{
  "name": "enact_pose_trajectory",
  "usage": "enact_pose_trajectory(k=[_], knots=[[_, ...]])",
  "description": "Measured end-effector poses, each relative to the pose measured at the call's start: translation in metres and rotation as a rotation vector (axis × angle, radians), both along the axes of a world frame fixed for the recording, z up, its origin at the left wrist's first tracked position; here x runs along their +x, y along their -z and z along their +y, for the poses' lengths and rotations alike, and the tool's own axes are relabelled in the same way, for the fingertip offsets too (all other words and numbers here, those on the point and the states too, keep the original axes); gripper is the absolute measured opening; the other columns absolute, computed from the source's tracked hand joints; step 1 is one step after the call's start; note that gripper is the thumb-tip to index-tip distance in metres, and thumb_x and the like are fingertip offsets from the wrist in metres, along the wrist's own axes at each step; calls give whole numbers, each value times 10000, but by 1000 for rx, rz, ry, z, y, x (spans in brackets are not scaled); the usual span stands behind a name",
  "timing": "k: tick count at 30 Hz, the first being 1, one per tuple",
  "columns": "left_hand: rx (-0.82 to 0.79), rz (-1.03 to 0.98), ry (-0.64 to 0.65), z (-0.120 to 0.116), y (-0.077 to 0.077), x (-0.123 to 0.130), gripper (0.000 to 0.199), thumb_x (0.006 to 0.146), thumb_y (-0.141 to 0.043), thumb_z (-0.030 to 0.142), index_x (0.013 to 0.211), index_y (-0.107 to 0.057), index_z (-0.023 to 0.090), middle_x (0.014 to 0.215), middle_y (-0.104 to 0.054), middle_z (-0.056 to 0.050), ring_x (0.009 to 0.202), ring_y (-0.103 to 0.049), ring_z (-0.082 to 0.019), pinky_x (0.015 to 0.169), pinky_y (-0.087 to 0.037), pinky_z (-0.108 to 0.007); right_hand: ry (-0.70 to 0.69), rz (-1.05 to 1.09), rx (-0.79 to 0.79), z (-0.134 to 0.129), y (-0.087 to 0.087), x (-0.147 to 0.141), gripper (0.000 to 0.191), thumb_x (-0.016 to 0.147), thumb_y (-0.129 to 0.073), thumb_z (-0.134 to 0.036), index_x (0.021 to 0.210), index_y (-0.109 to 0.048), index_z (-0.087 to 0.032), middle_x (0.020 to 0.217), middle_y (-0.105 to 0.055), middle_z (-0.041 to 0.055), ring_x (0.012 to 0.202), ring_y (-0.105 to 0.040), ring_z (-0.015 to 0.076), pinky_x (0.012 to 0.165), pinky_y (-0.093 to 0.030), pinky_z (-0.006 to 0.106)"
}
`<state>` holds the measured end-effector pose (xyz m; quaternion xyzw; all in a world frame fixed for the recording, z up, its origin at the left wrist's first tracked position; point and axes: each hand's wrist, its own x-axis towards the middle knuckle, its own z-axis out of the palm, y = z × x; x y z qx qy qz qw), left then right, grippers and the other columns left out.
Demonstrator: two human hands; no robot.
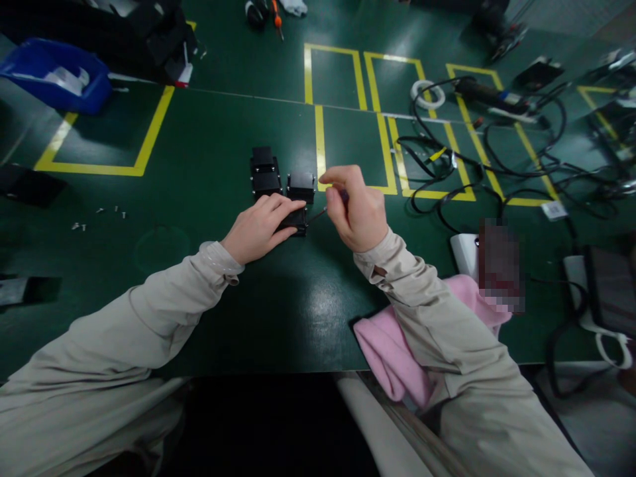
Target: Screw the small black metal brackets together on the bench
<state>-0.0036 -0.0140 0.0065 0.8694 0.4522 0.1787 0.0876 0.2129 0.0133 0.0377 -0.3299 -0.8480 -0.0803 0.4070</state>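
My left hand [261, 226] holds a small black block [299, 220] down on the green table, thumb on its near side and fingers over the top. My right hand [358, 211] is closed around a screwdriver, whose handle is mostly hidden in the fingers. The thin screwdriver shaft [318, 215] points left, with its tip at the block's right side, where a small screw appears to sit. Just beyond, a second black block [301, 184] has small screws at its sides. More black blocks [265, 177] stand in a row beyond my left fingers.
Several loose screws [116, 211] lie at left. A blue bin [82, 76] stands far left. Black cables [437, 165] and a white tape roll [427, 95] spread over the right side. Pink cloth [392, 351] lies under my right forearm. Yellow tape [320, 142] marks rectangles on the table.
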Motion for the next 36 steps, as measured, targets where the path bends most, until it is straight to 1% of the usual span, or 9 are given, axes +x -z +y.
enact_pose_trajectory(k=[2, 8, 11, 13, 17, 23, 27, 30, 36], knots=[[-1, 2, -1, 0, 0, 0, 463, 978, -544, 292, 1421, -508, 162, 1265, -598, -127, 1132, -567, -286, 962, -524, -444, 0, -6, -12, 0, 0, 0, 410, 1045, -243, -345, 1117, -601, -158, 840, -724, 3, 639, -652, 65, 607, -466, 209], [-4, 1, -4, 0, 0, 1, 467, 977, -552, 305, 1417, -516, 156, 1265, -600, -133, 1132, -568, -294, 970, -523, -456, -14, -16, -34, 3, 0, 1, 409, 1035, -303, -424, 1014, -625, -173, 782, -681, -17, 582, -603, 51, 567, -425, 203], [-10, -2, -3, 0, 0, 0, 469, 976, -550, 303, 1423, -513, 164, 1264, -599, -130, 1134, -566, -293, 970, -523, -456, 4, -11, -72, 3, 0, -1, 425, 1042, -255, -394, 1064, -621, -178, 789, -688, -12, 623, -634, 58, 595, -443, 200], [-18, -5, -6, 0, 0, 0, 472, 975, -549, 300, 1428, -507, 173, 1266, -597, -127, 1138, -562, -292, 974, -522, -458, 7, 0, -64, 3, 0, -2, 428, 1044, -233, -363, 1104, -611, -173, 809, -704, -4, 655, -656, 66, 613, -456, 202], [-23, 2, -7, 0, -1, 0, 471, 978, -537, 310, 1429, -503, 177, 1272, -595, -123, 1134, -563, -289, 970, -523, -454, 18, 7, -45, 3, -2, -2, 421, 1043, -244, -356, 1089, -615, -162, 799, -708, -3, 620, -642, 65, 607, -450, 202], [-9, 1, -4, 0, -1, 0, 462, 980, -528, 316, 1420, -507, 176, 1271, -598, -123, 1135, -560, -285, 969, -520, -445, 48, 5, -127, 7, -1, -2, 474, 1031, -281, -478, 1028, -642, -170, 758, -689, -5, 603, -625, 66, 595, -430, 203], [-12, -8, -4, 0, -1, 1, 460, 979, -521, 313, 1419, -506, 180, 1260, -598, -125, 1121, -556, -286, 961, -518, -450, 52, 28, -153, 7, 0, -3, 479, 1039, -230, -431, 1082, -634, -177, 773, -689, -2, 597, -606, 64, 603, -418, 214], [-20, -12, -5, 0, -1, 1, 457, 980, -515, 309, 1420, -504, 184, 1265, -594, -123, 1128, -550, -286, 969, -513, -453, 38, 26, -162, 6, -1, -3, 479, 1038, -213, -411, 1101, -627, -179, 808, -685, 6, 637, -612, 70, 631, -428, 221], [-32, -10, -6, -1, -2, 1, 462, 981, -516, 314, 1424, -501, 182, 1284, -587, -126, 1153, -547, -290, 995, -505, -460, 40, -28, -196, 4, -4, -2, 529, 1026, -229, -513, 1013, -646, -188, 725, -630, -7, 617, -587, 70, 602, -406, 216]])
